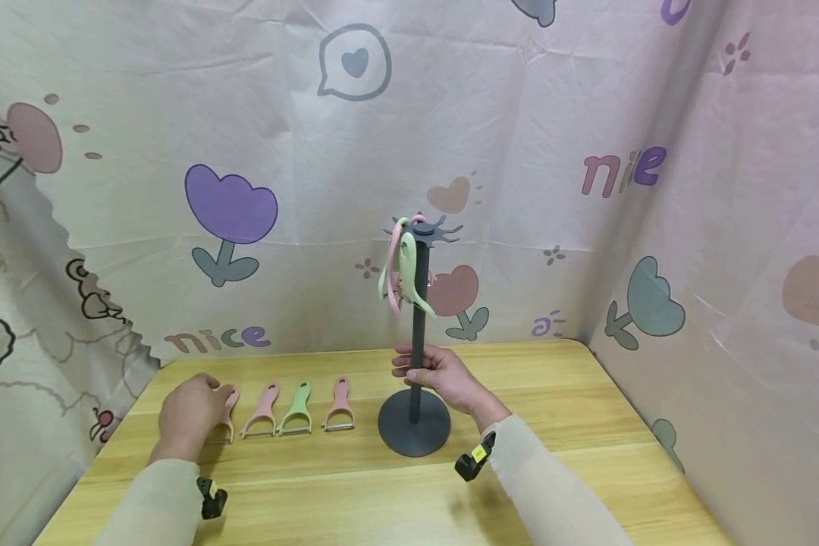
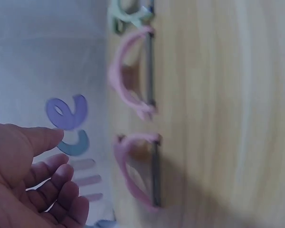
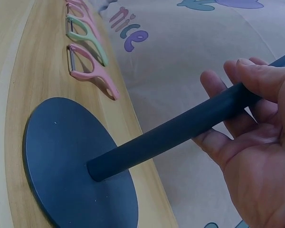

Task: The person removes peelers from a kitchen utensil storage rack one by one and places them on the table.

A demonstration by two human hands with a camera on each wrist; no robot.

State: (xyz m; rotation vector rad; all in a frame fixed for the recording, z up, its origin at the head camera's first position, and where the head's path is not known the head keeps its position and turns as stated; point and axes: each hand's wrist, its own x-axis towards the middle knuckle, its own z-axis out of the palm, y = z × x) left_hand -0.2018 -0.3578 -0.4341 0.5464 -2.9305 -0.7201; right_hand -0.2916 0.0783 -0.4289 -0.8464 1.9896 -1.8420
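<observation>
A dark grey stand has a round base, an upright pole and a ring of hooks on top. My right hand grips the pole low down, thumb in front and fingers behind. Pink and green peelers hang from the hooks on the left, among them a green peeler. At the far left, my left hand is over the leftmost pink peeler, covering part of it. In the left wrist view its fingers are loosely bent, the thumb held apart, with nothing between them.
To the right of the left hand lie a pink peeler, a green peeler and another pink peeler, handles toward the back. A printed curtain stands behind the wooden table and along both sides.
</observation>
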